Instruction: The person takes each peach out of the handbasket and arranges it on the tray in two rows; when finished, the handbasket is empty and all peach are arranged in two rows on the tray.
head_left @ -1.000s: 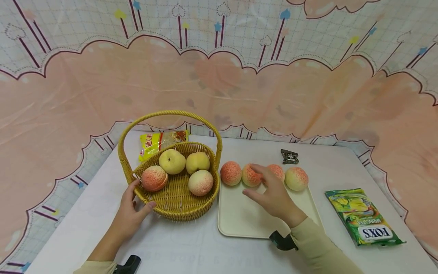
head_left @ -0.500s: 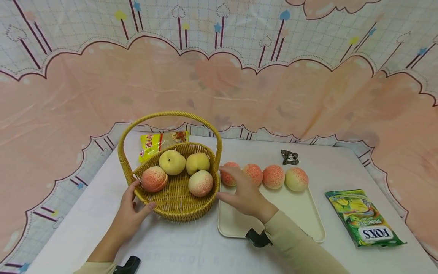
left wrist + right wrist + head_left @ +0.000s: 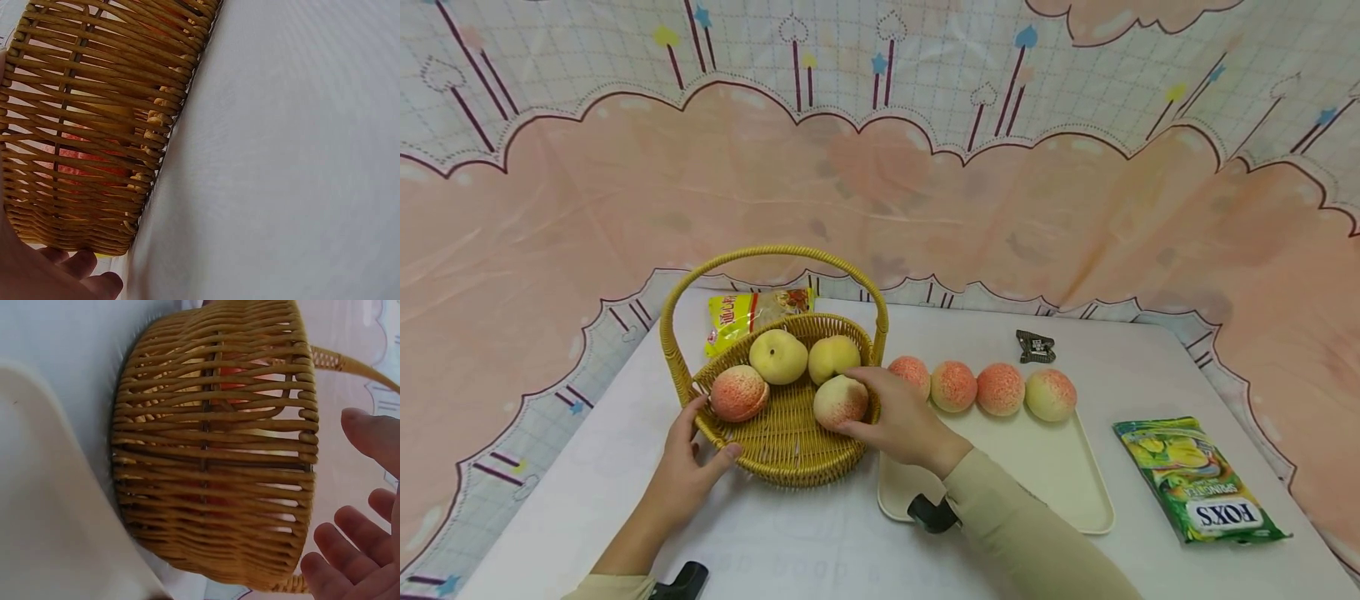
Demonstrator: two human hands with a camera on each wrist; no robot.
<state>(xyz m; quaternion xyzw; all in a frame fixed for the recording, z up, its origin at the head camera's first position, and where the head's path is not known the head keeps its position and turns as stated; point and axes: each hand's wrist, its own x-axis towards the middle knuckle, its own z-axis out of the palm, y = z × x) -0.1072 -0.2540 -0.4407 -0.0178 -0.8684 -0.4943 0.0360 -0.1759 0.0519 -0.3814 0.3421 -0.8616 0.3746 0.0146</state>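
Here's the right hand [image 3: 901,417] over the basket's right rim, thumb and fingers parted widely about the pale peach [image 3: 838,403], thumb on the near side, fingers on the far; whether the skin touches the fruit, I can't tell. That peach sits inside the basket [image 3: 797,471] against its right wall, directly left of the palm, round, so no long axis to line up with, and the right hand is clearly the nearer. Across at the near left, the left hand [image 3: 688,467] grips the rim, thumb over the edge and fingers outside. Beside that hand lies a red peach [image 3: 740,393], with two yellow fruits [image 3: 778,357] farther back. Right of the basket, four more peaches [image 3: 953,386] line the tray's [image 3: 1000,467] far end.
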